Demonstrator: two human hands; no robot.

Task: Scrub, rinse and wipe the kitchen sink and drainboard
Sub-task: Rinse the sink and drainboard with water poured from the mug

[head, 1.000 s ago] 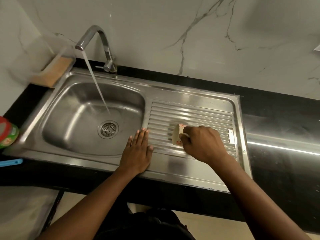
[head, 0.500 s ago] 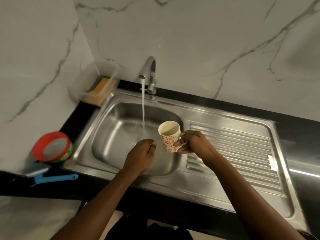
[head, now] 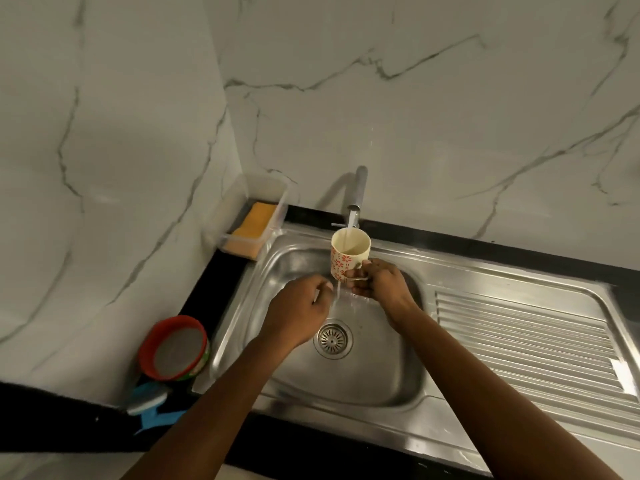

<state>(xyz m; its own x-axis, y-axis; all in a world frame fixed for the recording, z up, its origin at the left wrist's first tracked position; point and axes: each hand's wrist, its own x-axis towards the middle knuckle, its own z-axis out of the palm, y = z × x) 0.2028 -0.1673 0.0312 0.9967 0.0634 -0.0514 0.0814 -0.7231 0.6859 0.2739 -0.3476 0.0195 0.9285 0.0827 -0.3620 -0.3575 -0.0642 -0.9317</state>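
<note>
I look down on a steel sink (head: 391, 368) set into a black desk (head: 45, 417), with marble walls behind it. The tap (head: 358, 192) at the back of the sink is running, and its stream falls into a cream mug (head: 349, 252) with red flowers. My right hand (head: 379, 284) grips the mug by its handle, holding it upright under the tap, above the basin. Water spills down from the mug toward the drain (head: 333, 337) in the sink floor. My left hand (head: 298, 310) hovers over the basin just left of the falling water, fingers curled loosely inward and holding nothing that I can see. To the right of the basin lies the ribbed drainboard (head: 526, 341), part of the same steel sheet. At the sink's back left corner stands a clear plastic box (head: 256, 216) with an orange sponge (head: 254, 221) inside. Left of the sink, on the desk, sits a round red-rimmed tub (head: 175, 348), and nearer me than that a blue-handled brush (head: 152, 407).
</note>
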